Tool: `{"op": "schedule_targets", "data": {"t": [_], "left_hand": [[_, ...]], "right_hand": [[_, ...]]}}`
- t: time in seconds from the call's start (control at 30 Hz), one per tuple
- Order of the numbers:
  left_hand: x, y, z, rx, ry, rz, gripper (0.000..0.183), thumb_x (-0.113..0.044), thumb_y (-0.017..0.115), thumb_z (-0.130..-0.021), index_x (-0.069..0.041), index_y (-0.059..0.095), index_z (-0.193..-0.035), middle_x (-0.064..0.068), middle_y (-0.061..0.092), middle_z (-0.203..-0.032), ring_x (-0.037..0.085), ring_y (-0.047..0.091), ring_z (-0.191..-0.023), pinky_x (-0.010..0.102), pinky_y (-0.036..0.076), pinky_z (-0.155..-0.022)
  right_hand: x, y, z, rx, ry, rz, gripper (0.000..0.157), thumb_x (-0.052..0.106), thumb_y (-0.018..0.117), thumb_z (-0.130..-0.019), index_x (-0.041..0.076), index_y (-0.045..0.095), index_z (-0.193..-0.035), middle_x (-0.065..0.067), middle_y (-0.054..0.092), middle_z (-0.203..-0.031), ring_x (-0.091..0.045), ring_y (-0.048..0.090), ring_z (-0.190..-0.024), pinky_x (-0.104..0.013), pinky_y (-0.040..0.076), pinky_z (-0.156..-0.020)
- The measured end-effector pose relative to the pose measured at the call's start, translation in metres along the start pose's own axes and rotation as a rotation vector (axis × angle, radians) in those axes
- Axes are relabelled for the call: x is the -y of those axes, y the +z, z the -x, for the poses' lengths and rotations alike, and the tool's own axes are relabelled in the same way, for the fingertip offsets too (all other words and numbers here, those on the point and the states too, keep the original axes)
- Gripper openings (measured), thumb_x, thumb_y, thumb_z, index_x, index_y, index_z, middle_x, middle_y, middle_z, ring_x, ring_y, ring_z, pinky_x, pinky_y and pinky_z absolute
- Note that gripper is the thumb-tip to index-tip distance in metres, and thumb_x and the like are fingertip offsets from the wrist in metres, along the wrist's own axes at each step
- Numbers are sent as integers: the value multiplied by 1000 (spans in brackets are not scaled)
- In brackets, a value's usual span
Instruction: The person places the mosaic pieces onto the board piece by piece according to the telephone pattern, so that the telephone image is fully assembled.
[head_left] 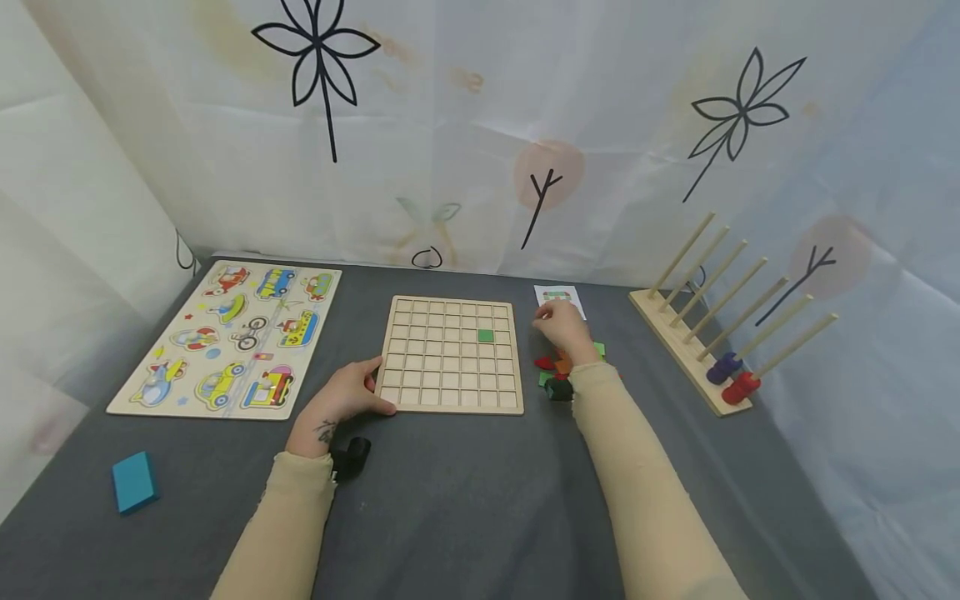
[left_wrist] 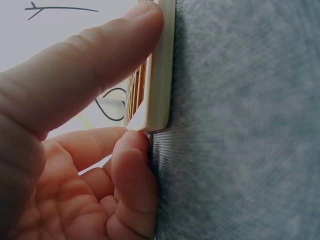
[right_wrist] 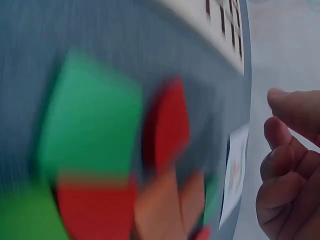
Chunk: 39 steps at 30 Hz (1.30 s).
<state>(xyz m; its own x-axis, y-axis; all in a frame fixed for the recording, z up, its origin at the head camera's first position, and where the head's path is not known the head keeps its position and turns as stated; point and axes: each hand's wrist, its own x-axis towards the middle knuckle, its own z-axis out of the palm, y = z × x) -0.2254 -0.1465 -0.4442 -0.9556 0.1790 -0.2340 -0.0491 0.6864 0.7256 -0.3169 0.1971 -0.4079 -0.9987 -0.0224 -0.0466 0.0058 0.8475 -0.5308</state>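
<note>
A square wooden grid board (head_left: 457, 409) lies in the middle of the table, with one green tile (head_left: 486, 336) in a cell toward its upper right. My left hand (head_left: 349, 392) holds the board's near left corner, thumb along the front edge and fingers at the left side. To the right of the board, my right hand (head_left: 564, 327) hovers over loose tiles, overlapping a small printed card (head_left: 572, 294). Its fingers are loosely bent, with nothing visible between thumb and fingertips (right_wrist: 278, 131). Below it are a green tile (right_wrist: 92, 117), red tile (right_wrist: 172, 125) and orange tile (right_wrist: 159, 205).
A vehicle picture puzzle board (head_left: 251, 333) lies at the left. In front of it is a blue block (head_left: 135, 482). On the right stands a wooden peg rack (head_left: 686, 350) with blue rings (head_left: 724, 367) and red rings (head_left: 741, 388). A patterned curtain (head_left: 465, 150) hangs behind the table.
</note>
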Motion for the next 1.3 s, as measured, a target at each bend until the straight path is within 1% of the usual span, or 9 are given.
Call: {"op": "schedule_targets", "data": {"t": [0.2,0.4,0.53,0.73,1.0,1.07,1.17,1.23,1.3], "left_hand": [[1,-1,1,-6,28,-1,96,-15,82,-63,4,30,-142,8,49,-70,17,41,-60,29,33,-54],[0,-1,2,-8,38,5,96,-15,82,-63,5,30,-141,7,48,-69,16,40,-59,28,33,-54],[-1,-1,3,-4,41,9,95,-15,82,-63,5,31,-141,7,48,-68,16,40,-59,28,33,-54],[-1,-1,2,-3,41,9,95,-15,82,-64,4,31,-141,7,49,-70,16,41,-60,29,33,-55],[1,-1,2,0,35,12,95,-15,83,-64,4,32,-142,8,49,-71,17,42,-62,29,33,-55],[1,-1,2,2,34,8,94,-15,82,-64,4,32,-141,8,49,-72,17,42,-62,29,33,-55],[0,-1,2,5,33,6,94,-15,82,-64,4,32,-141,8,49,-72,17,42,-63,29,33,-56],[0,-1,2,6,33,7,94,-15,82,-64,4,32,-141,8,49,-72,17,42,-63,29,33,-56],[0,-1,2,7,31,7,94,-15,82,-64,4,32,-141,8,49,-72,17,42,-63,29,33,-56]], "right_hand": [[-35,-25,8,-19,144,137,27,17,60,-84,3,64,-108,-16,63,-106,-28,58,-90,-45,44,-75],[-52,-33,14,0,230,196,21,22,67,-81,4,67,-91,-13,64,-94,-25,55,-83,-43,42,-71],[-54,-31,13,15,259,230,26,30,72,-78,5,68,-84,-10,63,-89,-24,53,-79,-41,41,-69],[-54,-28,13,39,283,257,30,31,73,-78,4,67,-89,-11,64,-92,-23,55,-80,-40,43,-69],[-50,-25,13,51,282,267,23,26,58,-82,7,56,-70,-5,49,-70,-20,48,-68,-35,38,-59],[-49,-25,13,45,282,270,23,26,53,-84,4,60,-77,-8,54,-76,-22,51,-72,-38,42,-64],[-47,-26,11,24,256,231,34,23,43,-88,1,63,-106,-16,61,-106,-29,55,-94,-47,44,-80],[-44,-26,10,6,205,187,42,21,35,-91,2,57,-122,-18,55,-124,-33,52,-110,-52,40,-90],[-41,-26,7,-15,143,130,45,18,30,-92,5,53,-129,-17,49,-133,-33,49,-112,-49,40,-89]]}}
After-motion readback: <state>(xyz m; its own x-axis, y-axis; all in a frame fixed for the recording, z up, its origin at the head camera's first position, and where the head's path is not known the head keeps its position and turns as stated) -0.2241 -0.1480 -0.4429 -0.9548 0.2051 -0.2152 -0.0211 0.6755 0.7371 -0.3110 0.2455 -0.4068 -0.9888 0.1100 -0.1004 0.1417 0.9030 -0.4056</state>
